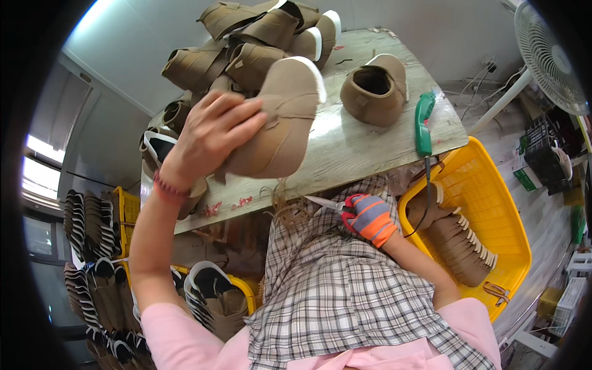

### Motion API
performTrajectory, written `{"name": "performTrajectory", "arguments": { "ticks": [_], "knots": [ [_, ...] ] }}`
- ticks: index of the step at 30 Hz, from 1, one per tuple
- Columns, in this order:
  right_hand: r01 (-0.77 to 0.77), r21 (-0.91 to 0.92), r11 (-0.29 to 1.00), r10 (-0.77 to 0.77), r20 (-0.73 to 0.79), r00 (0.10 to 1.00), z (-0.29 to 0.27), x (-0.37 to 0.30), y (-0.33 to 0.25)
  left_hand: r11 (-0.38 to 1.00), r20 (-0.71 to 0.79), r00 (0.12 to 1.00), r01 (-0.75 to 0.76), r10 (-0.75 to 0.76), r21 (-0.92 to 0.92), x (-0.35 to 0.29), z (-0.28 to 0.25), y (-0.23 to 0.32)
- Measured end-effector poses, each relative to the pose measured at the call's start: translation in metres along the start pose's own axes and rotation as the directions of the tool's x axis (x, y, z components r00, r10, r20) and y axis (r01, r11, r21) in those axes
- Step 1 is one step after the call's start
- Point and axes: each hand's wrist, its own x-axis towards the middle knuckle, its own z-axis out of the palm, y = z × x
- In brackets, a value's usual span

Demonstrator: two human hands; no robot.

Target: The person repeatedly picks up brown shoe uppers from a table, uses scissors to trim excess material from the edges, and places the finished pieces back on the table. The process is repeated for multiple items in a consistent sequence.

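Shoe (287,126) over counter (351,151); L hand (213,132) fingers curled on it, R hand (373,220) fingers closed round scissors (335,205). Step: prob. checking pre-trim; next move prob. needs scissors brought up.

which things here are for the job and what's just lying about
Likely for the job:
brown shoe upper, in the left hand
red-handled scissors, in the gloved right hand
heaped brown uppers on the table
perhaps the green corded tool, unheld

Seemingly just about:
white fan
black crate, far right
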Motion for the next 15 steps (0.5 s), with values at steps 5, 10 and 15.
{"name": "performTrajectory", "arguments": {
  "ticks": [5,10,15],
  "knots": [
    [0.017,-0.031,0.999,-0.018,-0.021,1.0,-0.005,-0.001,-0.014,0.986,-0.16,0.974,-0.164,0.162,0.002,0.077,0.066,-0.047],
    [0.001,0.043,0.999,-0.001,-0.019,1.0,-0.007,0.0,-0.019,0.932,-0.08,0.929,-0.361,0.36,0.002,0.157,0.138,-0.056],
    [-0.001,0.135,0.991,0.001,0.002,1.0,-0.007,0.0,-0.012,0.898,0.085,0.907,-0.387,0.411,-0.211,0.206,0.197,-0.067]
  ]
}}
